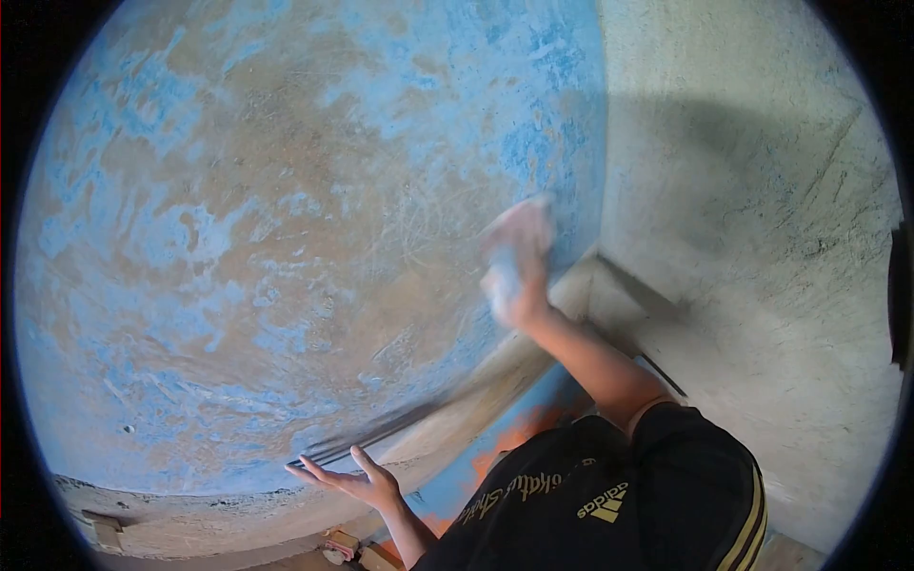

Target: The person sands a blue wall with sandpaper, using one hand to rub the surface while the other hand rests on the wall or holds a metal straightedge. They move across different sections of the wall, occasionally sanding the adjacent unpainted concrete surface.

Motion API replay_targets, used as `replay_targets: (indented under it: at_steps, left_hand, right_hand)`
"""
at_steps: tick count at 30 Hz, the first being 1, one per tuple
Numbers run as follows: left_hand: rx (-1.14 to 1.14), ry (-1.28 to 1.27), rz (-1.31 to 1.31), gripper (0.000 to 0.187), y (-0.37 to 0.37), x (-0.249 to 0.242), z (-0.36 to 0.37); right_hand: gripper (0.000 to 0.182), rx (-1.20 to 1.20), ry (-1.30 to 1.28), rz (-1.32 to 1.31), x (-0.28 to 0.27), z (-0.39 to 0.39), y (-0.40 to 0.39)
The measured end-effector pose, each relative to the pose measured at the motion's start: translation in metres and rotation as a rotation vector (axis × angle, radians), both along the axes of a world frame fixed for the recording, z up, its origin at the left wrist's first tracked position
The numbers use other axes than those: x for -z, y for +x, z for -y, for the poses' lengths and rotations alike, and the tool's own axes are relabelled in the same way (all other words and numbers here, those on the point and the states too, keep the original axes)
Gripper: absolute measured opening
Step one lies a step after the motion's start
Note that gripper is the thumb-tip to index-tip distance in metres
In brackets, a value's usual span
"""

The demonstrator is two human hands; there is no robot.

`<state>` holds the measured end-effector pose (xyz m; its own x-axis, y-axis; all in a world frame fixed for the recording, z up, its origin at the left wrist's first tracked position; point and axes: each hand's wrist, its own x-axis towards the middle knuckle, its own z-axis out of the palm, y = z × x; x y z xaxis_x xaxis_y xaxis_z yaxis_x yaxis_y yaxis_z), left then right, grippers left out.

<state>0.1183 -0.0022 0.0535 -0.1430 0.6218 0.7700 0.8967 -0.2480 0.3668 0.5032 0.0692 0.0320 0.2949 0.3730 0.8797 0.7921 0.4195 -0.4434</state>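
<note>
My right hand (519, 285), smeared by motion, is against or close to the blotchy blue and brown wall (314, 190), near the corner. It holds a pale, pinkish-white object (522, 226) too blurred to identify. Lower down, my left hand (367, 483) is empty, its fingers spread and the fingertips near the wall's lower edge. A dark streaked shadow stretches from those fingertips up to the right.
A pale grey-green wall (752, 285) meets the blue one at the right. Along the bottom runs a plaster ledge (209, 528). Small blocks (341, 545) lie at the bottom, left of my left forearm.
</note>
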Motion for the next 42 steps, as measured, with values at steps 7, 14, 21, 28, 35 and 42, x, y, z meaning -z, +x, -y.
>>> replay_targets:
  at_steps: [7,14,21,28,35,42]
  left_hand:
    - [0.024,-0.048,0.044,0.082,0.001,-0.006,0.006]
    - [0.005,0.0,0.048,0.082,-0.013,-0.001,0.006]
    - [-0.122,0.049,0.058,0.082,-0.045,0.0,-0.003]
    - [-0.22,0.117,0.053,0.084,-0.112,-0.008,-0.011]
    - [-0.189,0.173,-0.029,0.079,-0.179,-0.005,-0.024]
    - [-0.12,0.246,-0.072,0.088,-0.18,0.013,-0.041]
  right_hand:
    - [0.062,-0.097,0.371,-0.981,-0.03,-0.042,0.023]
    - [0.055,-0.126,0.078,-0.616,-0.053,-0.012,0.036]
    - [0.063,0.25,0.167,0.389,-0.09,-0.002,-0.028]
    - [0.064,0.464,0.105,-0.167,-0.108,-0.021,-0.055]
    - [0.056,0.227,0.081,-0.349,-0.053,-0.015,-0.105]
    - [0.059,0.136,0.115,0.205,-0.057,0.005,-0.188]
